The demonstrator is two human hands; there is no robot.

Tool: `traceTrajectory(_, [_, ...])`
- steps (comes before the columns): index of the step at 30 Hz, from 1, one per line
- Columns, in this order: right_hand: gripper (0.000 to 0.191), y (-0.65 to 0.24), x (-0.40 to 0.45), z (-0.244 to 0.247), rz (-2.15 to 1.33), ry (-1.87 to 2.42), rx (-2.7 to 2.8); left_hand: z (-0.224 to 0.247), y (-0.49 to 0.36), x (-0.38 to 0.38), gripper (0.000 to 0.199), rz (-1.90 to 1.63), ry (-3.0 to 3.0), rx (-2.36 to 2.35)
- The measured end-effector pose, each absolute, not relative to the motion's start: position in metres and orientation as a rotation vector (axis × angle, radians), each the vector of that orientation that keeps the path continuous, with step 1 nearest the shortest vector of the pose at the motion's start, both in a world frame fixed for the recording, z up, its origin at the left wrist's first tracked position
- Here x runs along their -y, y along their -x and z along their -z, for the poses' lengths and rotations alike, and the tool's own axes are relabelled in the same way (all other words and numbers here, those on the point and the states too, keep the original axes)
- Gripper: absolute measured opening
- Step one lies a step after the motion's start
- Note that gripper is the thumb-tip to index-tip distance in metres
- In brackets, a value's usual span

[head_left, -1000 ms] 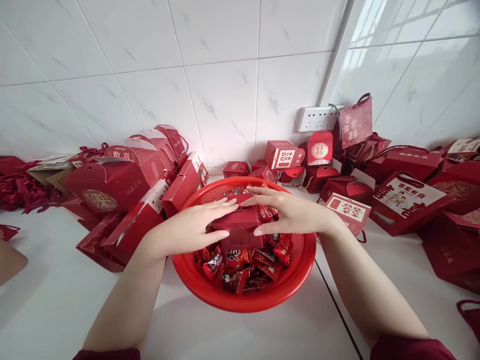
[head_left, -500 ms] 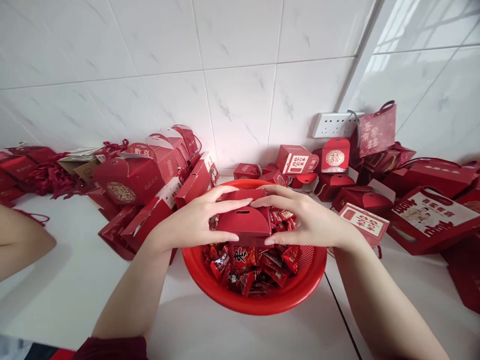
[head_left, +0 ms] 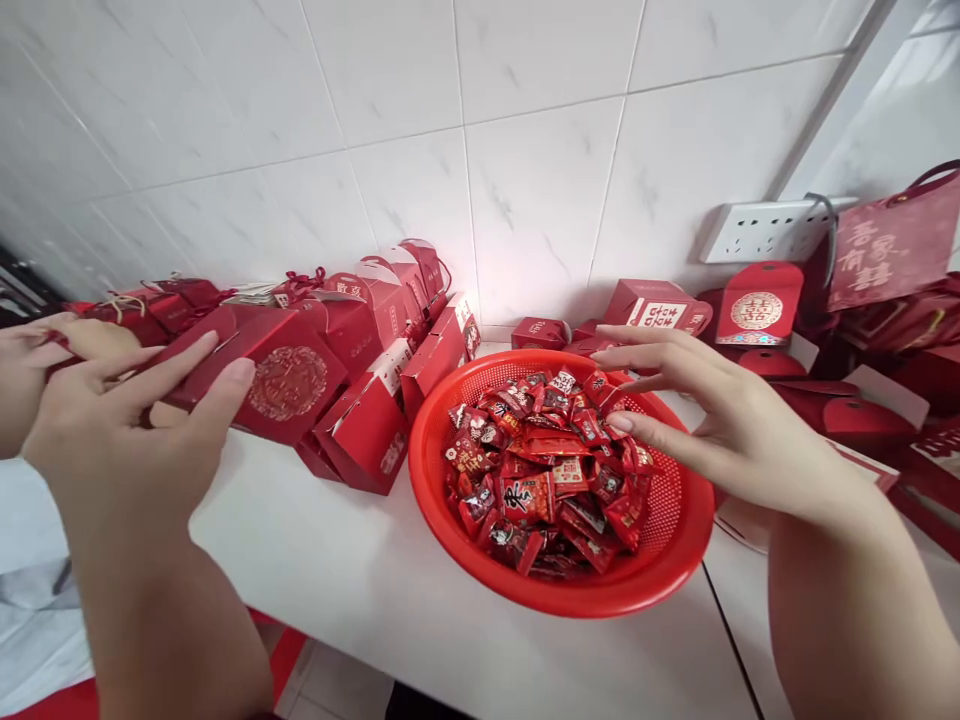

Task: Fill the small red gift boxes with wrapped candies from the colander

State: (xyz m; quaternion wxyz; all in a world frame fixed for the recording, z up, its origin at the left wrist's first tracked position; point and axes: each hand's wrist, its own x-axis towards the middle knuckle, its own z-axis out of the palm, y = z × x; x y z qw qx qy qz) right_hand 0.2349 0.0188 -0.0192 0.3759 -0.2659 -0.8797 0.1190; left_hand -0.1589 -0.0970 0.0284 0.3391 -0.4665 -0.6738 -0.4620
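Observation:
On the left, my left hand [head_left: 127, 430] grips a red paper gift box [head_left: 289, 385] with a round embossed emblem on its end. The thumb lies along the near top edge, and the hand hides part of the box. My right hand [head_left: 720, 420] is open, fingers spread, over the right rim of a red plastic basket [head_left: 559, 600], holding nothing. Inside the basket lies a heap of red-wrapped candies [head_left: 529, 495].
More red gift boxes [head_left: 367, 430] line the wall behind and left of the basket; others [head_left: 757, 310] are at the right. A power strip [head_left: 765, 230] is on the tiled wall. Another person's hand [head_left: 30, 365] holds something at far left. The white tabletop [head_left: 330, 560] shows in front.
The red gift box has gone from over the basket to the left in my left hand. My right hand has let go and opened. The view has turned left.

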Motion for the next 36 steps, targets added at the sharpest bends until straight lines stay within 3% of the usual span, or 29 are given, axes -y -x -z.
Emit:
traceTrajectory(12, [0.035, -0.236, -0.018, 0.023, -0.294, 0.692, 2.279, -0.009, 0.183, 0.069, 0.047, 0.911, 1.231, 1.928])
traceTrajectory(24, [0.031, -0.230, -0.017, 0.022, -0.271, 0.730, 2.314, -0.002, 0.171, 0.070, 0.065, 0.738, 1.211, 2.256])
traceTrajectory(31, [0.032, -0.233, -0.015, 0.021, -0.290, 0.718, 2.310, 0.003, 0.173, 0.077, 0.105, 0.901, 1.367, 2.280])
traceTrajectory(36, [0.032, -0.233, -0.017, 0.021, -0.277, 0.754, 2.319, 0.013, 0.179, 0.086, 0.118, 1.027, 1.329, 2.148])
